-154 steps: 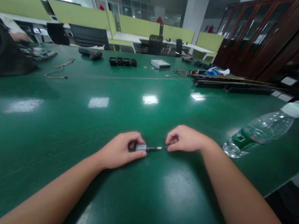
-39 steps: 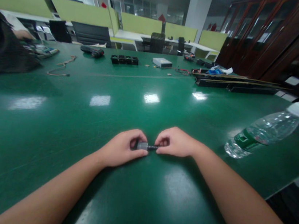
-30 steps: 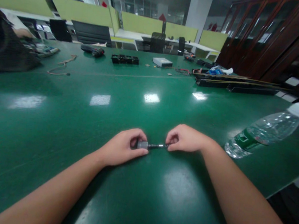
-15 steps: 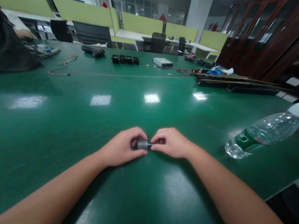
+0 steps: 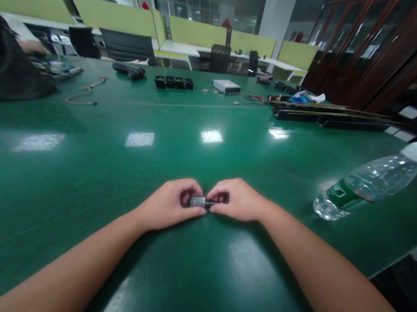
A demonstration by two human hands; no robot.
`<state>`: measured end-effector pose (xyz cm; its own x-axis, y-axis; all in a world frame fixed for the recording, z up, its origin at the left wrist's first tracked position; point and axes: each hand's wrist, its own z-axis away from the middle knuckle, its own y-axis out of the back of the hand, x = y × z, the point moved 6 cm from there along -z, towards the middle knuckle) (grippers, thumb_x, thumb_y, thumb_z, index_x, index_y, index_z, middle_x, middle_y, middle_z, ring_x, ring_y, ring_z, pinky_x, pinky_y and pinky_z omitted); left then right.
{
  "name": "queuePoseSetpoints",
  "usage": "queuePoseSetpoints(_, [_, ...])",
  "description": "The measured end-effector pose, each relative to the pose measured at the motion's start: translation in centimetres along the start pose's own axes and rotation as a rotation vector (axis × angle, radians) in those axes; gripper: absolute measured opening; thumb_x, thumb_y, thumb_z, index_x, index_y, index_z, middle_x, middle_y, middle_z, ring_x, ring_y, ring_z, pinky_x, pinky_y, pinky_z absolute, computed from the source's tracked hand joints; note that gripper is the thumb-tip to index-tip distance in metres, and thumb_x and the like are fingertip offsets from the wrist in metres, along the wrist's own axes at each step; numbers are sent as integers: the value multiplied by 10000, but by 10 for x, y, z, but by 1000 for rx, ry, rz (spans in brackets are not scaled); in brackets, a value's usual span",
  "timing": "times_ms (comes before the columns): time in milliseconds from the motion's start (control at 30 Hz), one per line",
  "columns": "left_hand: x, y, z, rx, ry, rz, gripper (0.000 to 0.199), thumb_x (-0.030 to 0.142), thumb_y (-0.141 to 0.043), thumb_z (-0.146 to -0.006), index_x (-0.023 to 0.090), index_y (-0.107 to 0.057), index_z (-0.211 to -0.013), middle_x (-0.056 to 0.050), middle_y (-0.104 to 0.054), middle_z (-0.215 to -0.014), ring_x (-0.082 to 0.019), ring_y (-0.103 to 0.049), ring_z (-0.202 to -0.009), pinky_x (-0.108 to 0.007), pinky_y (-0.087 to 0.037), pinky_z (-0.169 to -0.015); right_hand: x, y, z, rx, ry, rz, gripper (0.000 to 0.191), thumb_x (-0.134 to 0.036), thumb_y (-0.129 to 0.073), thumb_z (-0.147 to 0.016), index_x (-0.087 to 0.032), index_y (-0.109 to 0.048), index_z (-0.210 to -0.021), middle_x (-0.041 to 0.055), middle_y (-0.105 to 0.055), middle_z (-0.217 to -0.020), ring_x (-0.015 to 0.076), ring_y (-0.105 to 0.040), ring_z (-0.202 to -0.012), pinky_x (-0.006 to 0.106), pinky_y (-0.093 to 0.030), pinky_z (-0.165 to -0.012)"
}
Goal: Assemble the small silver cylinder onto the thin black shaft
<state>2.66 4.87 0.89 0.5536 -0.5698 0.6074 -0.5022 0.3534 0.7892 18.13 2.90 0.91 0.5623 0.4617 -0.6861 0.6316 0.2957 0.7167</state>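
A small silvery cylinder [image 5: 198, 202] lies level between my hands, low over the green table [image 5: 177, 157]. My left hand [image 5: 174, 203] grips it, fingers behind and thumb in front. On the cylinder's right end is a thin dark part [image 5: 210, 204]. My right hand [image 5: 234, 199] pinches this dark part between thumb and fingertips. The fingertips of both hands almost touch. What the small object is cannot be made out.
At the right stands a clear water bottle [image 5: 349, 195] with a green label. Along the far side are black fans [image 5: 174, 83], a silver box [image 5: 226, 86], long black strips [image 5: 298, 115] and a cable [image 5: 86, 92]. A person in dark clothing [image 5: 9, 63] is at the far left.
The fingertips of my right hand have shifted slightly on the dark part, with the forefinger a little further left. My left hand has barely moved and keeps its grip.
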Motion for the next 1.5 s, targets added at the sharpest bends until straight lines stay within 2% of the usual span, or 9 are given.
queuePoseSetpoints(200, [2, 0, 0, 4, -5, -8, 299, 456, -696, -793, 171, -628, -853, 9, -570, -691, -147, -515, -635, -231, -378, -569, -3, 1, 1, -2, 27, 41, 200, -192, -708, -784, -150, -754, -973, 35, -690, -854, 121, -608, -758, 227, -449, -699])
queuePoseSetpoints(700, [1, -1, -1, -3, 34, -15, 306, 462, -698, -789, 174, -628, -864, 12, -561, -693, -153, -509, -639, -241, -366, -576, 1, 6, 3, -40, 8, 72, 173, -191, -718, -777, -146, -756, -939, 26, -685, -819, 112, -596, -720, 216, -431, -659])
queuePoseSetpoints(1267, [1, 0, 1, -2, 14, -12, 319, 472, -704, -783, 175, -626, -866, 18, -562, -697, -148, -518, -636, -245, -375, -581, 10, 11, 6, -100, -61, 3, 189, -193, -728, -749, -154, -763, -931, 21, -702, -799, 113, -609, -698, 216, -458, -649])
queuePoseSetpoints(1500, [0, 1, 2, -8, 22, -4, 331, 489, -705, -786, 177, -624, -865, 19, -566, -696, -147, -518, -631, -246, -375, -580, 20, 22, 10, -141, -121, 6, 201, -199, -728, -743, -147, -763, -933, 25, -718, -794, 121, -622, -686, 224, -467, -639])
